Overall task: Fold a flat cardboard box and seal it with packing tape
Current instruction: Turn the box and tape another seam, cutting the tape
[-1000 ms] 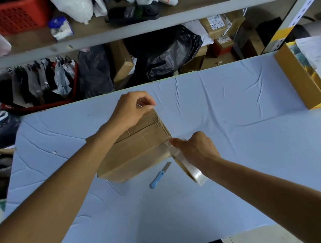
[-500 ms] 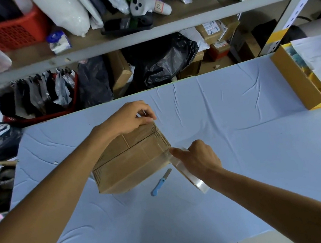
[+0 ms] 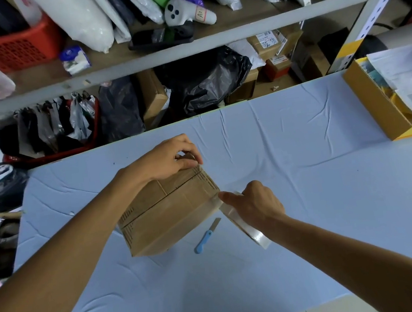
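Storeroom setup: cluttered shelving (image 3: pixel 186 51) runs along the back, with a blue-covered bench (image 3: pixel 306 168) in front of it.

Left hand (image 3: pixel 163 158) is at 12 o'clock of the cardboard box (image 3: pixel 170 213). Its fingers (image 3: pixel 189 158) are curled and pinching the far top corner. Something pale sits between them; can't tell if it's the tape end or just the flap edge. My read: this hand is the anchor, holding the flaps shut and the box steady against the pull of the tape.

Box is already folded up and sits left of bench centre, turned diagonal. The centre seam between the top flaps runs from 8 to 2 o'clock, and a glossy strip shows along the near top edge. Turned this way, the right-hand corner faces the taping hand.

Blue-handled knife (image 3: pixel 206 237) lies flat at 5 o'clock of the box, just beside it and not touching. Probably parked there for the cut.

Right hand (image 3: pixel 253 207) is at 4 o'clock of the box with its fingers wrapped round the tape roll (image 3: pixel 248 228). Index finger is extended to the box's right corner. The roll is held on edge and tilted, with a short stretch of tape between it and the corner, which looks taut.

Judgement: mid-seal, tape not yet cut. The risk is slack or wrinkles if the anchor slips.

Yellow carton (image 3: pixel 376 107) holding papers sits at 2 o'clock of the bench, well apart.
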The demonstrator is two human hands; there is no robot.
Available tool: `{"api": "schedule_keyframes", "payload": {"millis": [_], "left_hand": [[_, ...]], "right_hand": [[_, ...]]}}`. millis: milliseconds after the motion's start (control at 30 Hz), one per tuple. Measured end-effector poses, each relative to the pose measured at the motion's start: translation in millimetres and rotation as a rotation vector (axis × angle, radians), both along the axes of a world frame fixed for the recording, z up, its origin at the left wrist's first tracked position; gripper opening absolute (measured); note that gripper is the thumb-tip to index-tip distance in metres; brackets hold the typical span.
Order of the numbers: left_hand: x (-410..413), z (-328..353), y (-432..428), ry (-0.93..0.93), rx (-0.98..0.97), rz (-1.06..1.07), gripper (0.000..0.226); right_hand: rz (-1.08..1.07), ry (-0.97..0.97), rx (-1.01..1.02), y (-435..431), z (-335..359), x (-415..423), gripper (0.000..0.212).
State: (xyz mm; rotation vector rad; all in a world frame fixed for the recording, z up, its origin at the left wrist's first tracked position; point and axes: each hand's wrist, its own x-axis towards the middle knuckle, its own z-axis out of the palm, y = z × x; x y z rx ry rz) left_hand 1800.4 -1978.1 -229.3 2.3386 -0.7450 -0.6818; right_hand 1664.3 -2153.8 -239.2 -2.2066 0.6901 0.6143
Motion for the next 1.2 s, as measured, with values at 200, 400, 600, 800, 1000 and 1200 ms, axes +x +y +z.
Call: {"api": "schedule_keyframes", "payload": {"millis": [200, 400, 600, 800, 1000, 1200], "left_hand": [[-13, 1, 1, -0.067, -0.024, -0.088, 0.020], [-16, -6, -3, -0.092, 0.000, -0.120, 0.015], [-17, -2, -7, -0.100, 0.096, -0.194, 0.017], [-33, 1, -9, -0.070, 0.136, -0.165, 0.046], [-31, 4, -15, -0.155, 0.172, -0.161, 0.054], [-26, -3, -10, -0.331, 0.070, -0.106, 0.041]], "right_hand": [[-0.011, 0.003, -0.011, 1, 1, 0, 0.048], [-0.019, 0.004, -0.003, -2, -2, 2, 0.050], [-0.023, 0.034, 0.023, -6, -4, 4, 0.051], [-0.015, 0.038, 0.021, -15, 0, 9, 0.054], [-0.094, -0.021, 0.132, -10, -7, 25, 0.050], [-0.077, -0.081, 0.144, -10, -4, 41, 0.055]]}}
